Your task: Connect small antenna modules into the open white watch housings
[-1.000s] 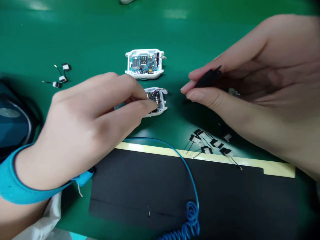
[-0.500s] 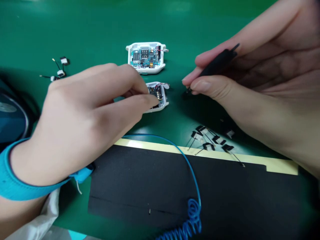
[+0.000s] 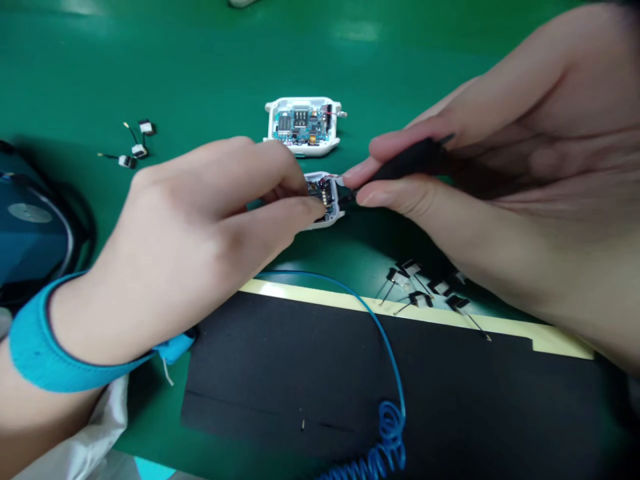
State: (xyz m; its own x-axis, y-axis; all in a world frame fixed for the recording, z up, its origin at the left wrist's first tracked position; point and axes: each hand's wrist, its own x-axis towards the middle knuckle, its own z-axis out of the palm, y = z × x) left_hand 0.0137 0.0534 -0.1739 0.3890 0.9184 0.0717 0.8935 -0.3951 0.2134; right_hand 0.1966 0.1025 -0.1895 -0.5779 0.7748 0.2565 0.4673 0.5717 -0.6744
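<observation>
The white smartwatch case (image 3: 341, 215) with its exposed circuit board lies on the green mat, its left part hidden under my left hand (image 3: 215, 207). My left thumb and forefinger are closed over the case, the thumb tip on the board. From the right, my right hand (image 3: 480, 160) pinches a short black tool (image 3: 407, 160) with a thin rear end; its exact kind is unclear. The tool's tip is at the case's right edge, and whether it touches is hard to tell. Just behind lies a second open white watch case (image 3: 327, 148) with a blue circuit board.
Several small black-and-white parts with thin cables (image 3: 421, 300) lie front right, and more cabled parts (image 3: 140, 151) at left. A black sheet (image 3: 280, 373) with a yellow edge strip and a coiled blue cord (image 3: 390, 427) are in front. A dark blue object (image 3: 30, 227) stands far left.
My right hand has moved left with the black tool, bringing its tip to the near watch case. My left hand keeps its hold; the whole view has shifted slightly.
</observation>
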